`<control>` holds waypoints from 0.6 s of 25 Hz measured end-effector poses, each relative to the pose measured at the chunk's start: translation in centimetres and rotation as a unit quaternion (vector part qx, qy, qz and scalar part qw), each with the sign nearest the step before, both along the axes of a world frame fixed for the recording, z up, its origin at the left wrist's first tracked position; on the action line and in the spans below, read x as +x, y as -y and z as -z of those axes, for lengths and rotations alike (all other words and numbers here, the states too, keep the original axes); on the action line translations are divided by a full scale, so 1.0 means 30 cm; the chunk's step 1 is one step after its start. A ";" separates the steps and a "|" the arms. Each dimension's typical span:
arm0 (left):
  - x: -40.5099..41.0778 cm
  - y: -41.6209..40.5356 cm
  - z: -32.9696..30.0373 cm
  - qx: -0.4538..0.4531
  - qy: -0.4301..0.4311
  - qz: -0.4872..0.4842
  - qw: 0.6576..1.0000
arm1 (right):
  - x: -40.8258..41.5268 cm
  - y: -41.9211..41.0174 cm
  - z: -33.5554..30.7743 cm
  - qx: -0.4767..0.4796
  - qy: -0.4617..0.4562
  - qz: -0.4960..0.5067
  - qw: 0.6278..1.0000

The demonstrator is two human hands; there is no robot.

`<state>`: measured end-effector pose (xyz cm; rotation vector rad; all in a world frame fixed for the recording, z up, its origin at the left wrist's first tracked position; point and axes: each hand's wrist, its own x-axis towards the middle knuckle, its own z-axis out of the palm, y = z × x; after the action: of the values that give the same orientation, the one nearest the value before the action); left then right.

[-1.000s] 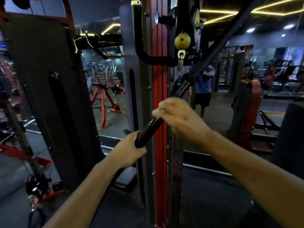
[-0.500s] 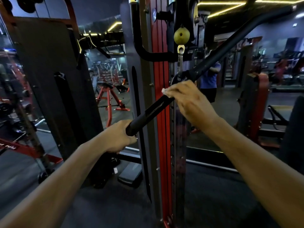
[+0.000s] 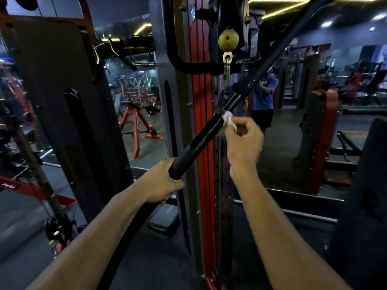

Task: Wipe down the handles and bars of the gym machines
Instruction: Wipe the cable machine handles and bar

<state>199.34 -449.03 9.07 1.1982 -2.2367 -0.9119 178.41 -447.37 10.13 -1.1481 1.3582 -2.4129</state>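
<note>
The left hand point(image 3: 162, 183) fingers grasp the black bar point(image 3: 196, 143) end. The right hand point(image 3: 243, 141) fingers pinch a white cloth point(image 3: 228, 119), mostly hidden.

Slanting across the front of the machine upright point(image 3: 201, 126): pulldown bar point(image 3: 196, 141). Left hand point(image 3: 161, 183) at its lower end, right hand point(image 3: 244, 143) right of it, weight bench point(image 3: 136, 122) behind-left.

A dark gym floor point(image 3: 146, 258) carries everything here — the tall red-and-black cable machine point(image 3: 202, 143) stands on it at the centre, with a dark step pad point(image 3: 163, 223) lying at its foot. To the left rests a red bench frame point(image 3: 136, 130), and nearer, a red rack base point(image 3: 31, 188) with black weight plates point(image 3: 58, 229) beside it. A padded red machine point(image 3: 322, 139) stands on the right.
</note>
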 end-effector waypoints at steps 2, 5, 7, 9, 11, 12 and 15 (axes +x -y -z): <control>-0.006 -0.003 0.011 0.005 -0.003 0.004 1.000 | 0.019 0.021 0.019 0.008 0.217 -0.262 0.940; -0.006 -0.003 0.024 0.007 -0.017 0.010 1.000 | -0.010 0.057 -0.002 -0.036 0.266 -0.452 0.851; -0.009 -0.003 0.031 0.011 -0.023 0.007 1.000 | -0.018 0.079 -0.029 -0.062 0.273 -0.489 0.826; -0.012 -0.007 0.036 0.009 -0.025 0.003 1.000 | -0.001 0.084 0.001 -0.073 0.270 -0.542 0.792; -0.016 -0.006 0.038 0.002 -0.030 0.000 1.000 | 0.033 0.074 0.067 -0.034 0.220 -0.578 0.785; -0.017 -0.004 0.040 0.001 -0.033 -0.001 0.999 | 0.040 0.063 0.095 -0.012 0.193 -0.581 0.790; -0.026 0.002 0.040 -0.002 -0.030 0.006 1.000 | -0.018 0.078 0.059 -0.024 0.195 -0.540 0.818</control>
<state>198.56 -449.09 7.87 1.1420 -2.2004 -0.9360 177.87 -449.72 8.35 -0.9435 0.3052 -1.6503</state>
